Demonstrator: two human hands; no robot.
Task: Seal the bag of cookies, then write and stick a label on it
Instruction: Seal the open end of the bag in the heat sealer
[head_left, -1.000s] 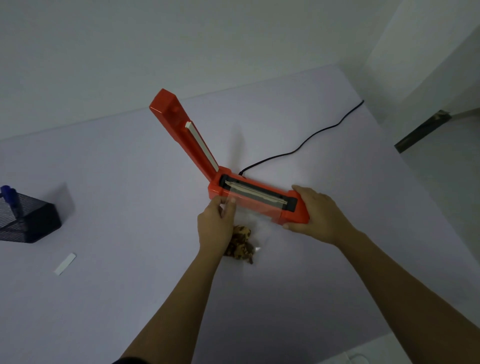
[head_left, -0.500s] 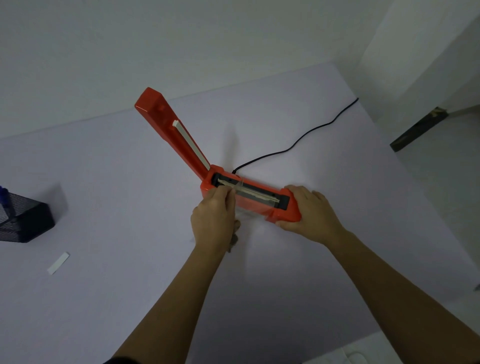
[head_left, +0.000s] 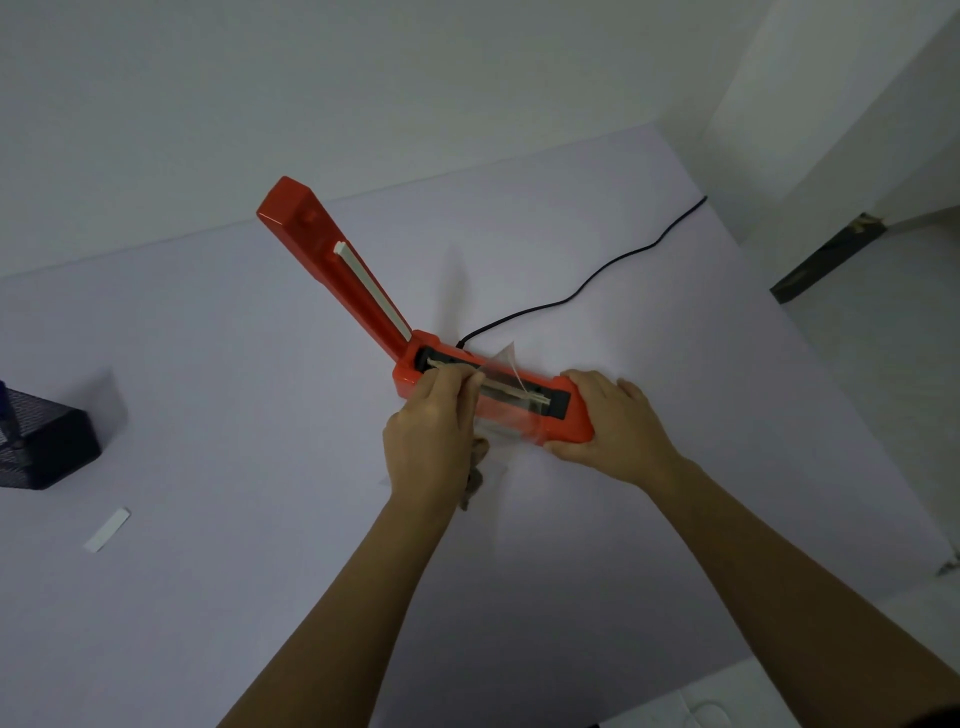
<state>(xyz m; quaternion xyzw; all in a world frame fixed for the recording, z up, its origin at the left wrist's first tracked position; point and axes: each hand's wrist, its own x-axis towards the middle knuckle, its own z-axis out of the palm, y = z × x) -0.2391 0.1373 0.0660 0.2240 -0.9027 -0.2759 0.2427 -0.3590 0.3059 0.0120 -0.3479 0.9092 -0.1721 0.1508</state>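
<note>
Both hands: left grip (head_left: 434, 431) pinches bag (head_left: 506, 410) over sealer (head_left: 558, 410).

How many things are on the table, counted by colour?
Red: 1, the heat sealer
Black: 2, the mesh holder and the cable
White: 1, the label strip
Clear: 1, the bag, which the left hand holds on the sealer
Total: 5

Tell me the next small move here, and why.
Probably bring the raised sealer arm down: the bag mouth already lies across the sealing strip, pinched by the left hand, while the right hand steadies the base.
</note>
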